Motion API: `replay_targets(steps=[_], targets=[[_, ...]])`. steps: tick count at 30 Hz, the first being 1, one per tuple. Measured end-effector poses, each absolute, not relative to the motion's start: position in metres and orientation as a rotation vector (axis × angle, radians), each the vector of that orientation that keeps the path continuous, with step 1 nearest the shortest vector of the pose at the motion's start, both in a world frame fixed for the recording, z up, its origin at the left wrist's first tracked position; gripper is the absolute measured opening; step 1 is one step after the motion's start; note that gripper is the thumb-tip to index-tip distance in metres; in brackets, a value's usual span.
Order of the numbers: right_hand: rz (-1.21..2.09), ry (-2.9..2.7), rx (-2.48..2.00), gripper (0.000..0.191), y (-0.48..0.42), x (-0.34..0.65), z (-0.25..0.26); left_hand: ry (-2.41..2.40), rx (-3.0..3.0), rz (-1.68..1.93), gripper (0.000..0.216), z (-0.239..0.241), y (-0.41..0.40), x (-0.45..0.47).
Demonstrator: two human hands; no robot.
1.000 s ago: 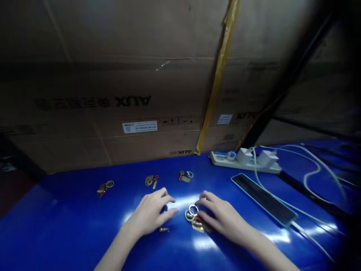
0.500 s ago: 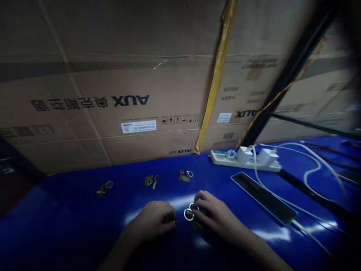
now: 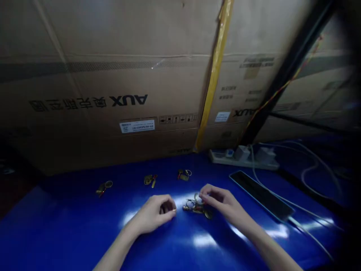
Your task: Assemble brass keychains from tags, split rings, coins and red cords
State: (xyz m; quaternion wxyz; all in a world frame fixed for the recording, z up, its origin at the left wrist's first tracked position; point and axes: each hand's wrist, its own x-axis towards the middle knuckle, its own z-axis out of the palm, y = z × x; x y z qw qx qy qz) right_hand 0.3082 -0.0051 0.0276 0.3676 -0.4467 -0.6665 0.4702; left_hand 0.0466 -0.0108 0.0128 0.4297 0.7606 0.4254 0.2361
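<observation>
From where I'm watching, the clearest print is a black "AUX" logo (image 3: 128,100), upside down on the brown cardboard carton (image 3: 84,75), with the Chinese characters 奥克斯空调 (image 3: 67,103) running beside it. Further right, a second upside-down "AUX" (image 3: 244,113) sits on the carton next to a small white label (image 3: 222,116). Below the first logo, I can make out a white barcode-style label (image 3: 137,126) and a row of handling icons (image 3: 177,119), but the label's small print is too fine for me to read.
</observation>
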Motion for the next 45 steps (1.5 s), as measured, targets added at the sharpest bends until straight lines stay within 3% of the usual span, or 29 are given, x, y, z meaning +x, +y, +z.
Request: replay_targets(steps=[5, 10, 14, 18, 24, 45], targets=[[1.276, -1.521, -1.121, 0.027, -0.004, 0.315, 0.027, 0.892, 1.317, 0.719, 0.038, 0.007, -0.004, 0.05], [1.389, -1.318, -1.027, 0.026, -0.002, 0.315, 0.021, 0.832, 1.135, 0.773, 0.039, 0.004, -0.003, 0.049], [1.501, -1.21, -1.081, 0.031, -0.008, 0.302, 0.017, 0.855, 1.155, 0.776, 0.034, 0.003, -0.004, 0.052], [1.383, -1.556, -1.218, 0.029, -0.02, 0.275, 0.02, 0.849, 1.247, 0.873, 0.03, 0.003, -0.007, 0.06], [1.412, -1.707, -1.06, 0.03, -0.017, 0.25, 0.025, 0.843, 1.303, 0.998, 0.028, 0.0, -0.007, 0.065], [1.249, -1.853, -1.283, 0.027, -0.012, 0.263, 0.01, 1.031, 1.435, 0.834, 0.031, -0.009, -0.007, 0.074]])
